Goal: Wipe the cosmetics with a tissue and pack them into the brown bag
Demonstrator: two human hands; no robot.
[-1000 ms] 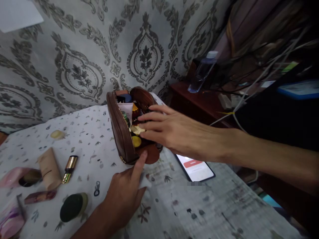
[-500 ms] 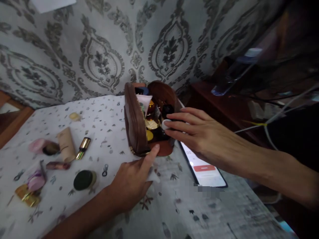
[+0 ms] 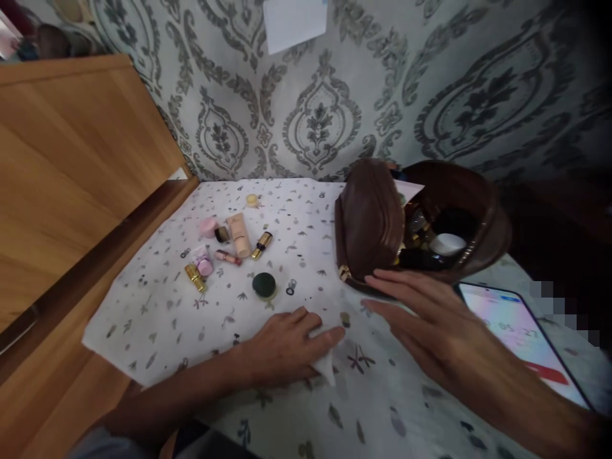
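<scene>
My left hand [image 3: 299, 344] rests low over the patterned cloth, fingers curled, with the corner of a white tissue [image 3: 327, 366] poking out under the thumb. Just in front of the brown makeup bag [image 3: 370, 217], my right hand [image 3: 425, 319] has its fingers stretched out and holds nothing visible. The bag stands unzipped, its flap spread to the right. Inside it are a white round lid [image 3: 447, 244], dark containers and a pale packet [image 3: 408, 190]; deeper contents are hard to make out.
Left of the bag lie a dark green-lidded jar [image 3: 264, 285], a beige tube [image 3: 238, 234], a gold-and-black lipstick [image 3: 262, 245], a pink jar [image 3: 209, 226] and several other cosmetics. A lit phone [image 3: 514, 319] lies right, partly behind my right forearm. A wooden board [image 3: 81, 140] borders the left.
The view has swung left. My right hand has come out of the bag to its front edge. My left hand has drawn away from the bag, the white tissue still with it.
</scene>
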